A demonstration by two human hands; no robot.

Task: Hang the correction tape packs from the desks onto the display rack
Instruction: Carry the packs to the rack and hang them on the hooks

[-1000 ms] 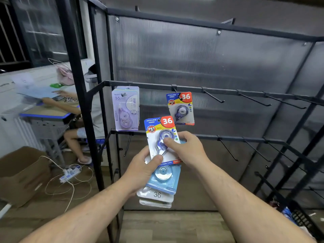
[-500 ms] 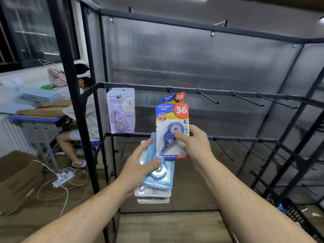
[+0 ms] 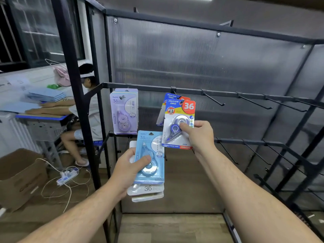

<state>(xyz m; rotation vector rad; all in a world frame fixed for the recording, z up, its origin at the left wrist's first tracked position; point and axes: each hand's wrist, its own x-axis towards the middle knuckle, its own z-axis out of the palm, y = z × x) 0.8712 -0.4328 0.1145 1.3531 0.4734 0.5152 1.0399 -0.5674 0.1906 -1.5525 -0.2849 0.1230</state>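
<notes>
My right hand (image 3: 199,135) pinches a blue and yellow correction tape pack (image 3: 177,120) marked 36, held upright with its top at the second hook of the black display rack (image 3: 228,93). A matching pack (image 3: 168,98) hangs on that hook just behind it, mostly hidden. My left hand (image 3: 130,170) grips a stack of packs, a light blue pack (image 3: 153,149) on top and white ones (image 3: 147,190) below. Several purple packs (image 3: 124,111) hang on the leftmost hook.
Bare hooks (image 3: 213,100) line the upper and lower rails to the right. At the left a person (image 3: 87,109) sits at a desk (image 3: 40,116) with blue booklets. A cardboard box (image 3: 19,176) and a power strip (image 3: 67,175) with cables lie on the floor.
My right hand lifted the blue and yellow pack off the stack and up to the hook where the matching pack hangs. My left hand stayed low with the stack.
</notes>
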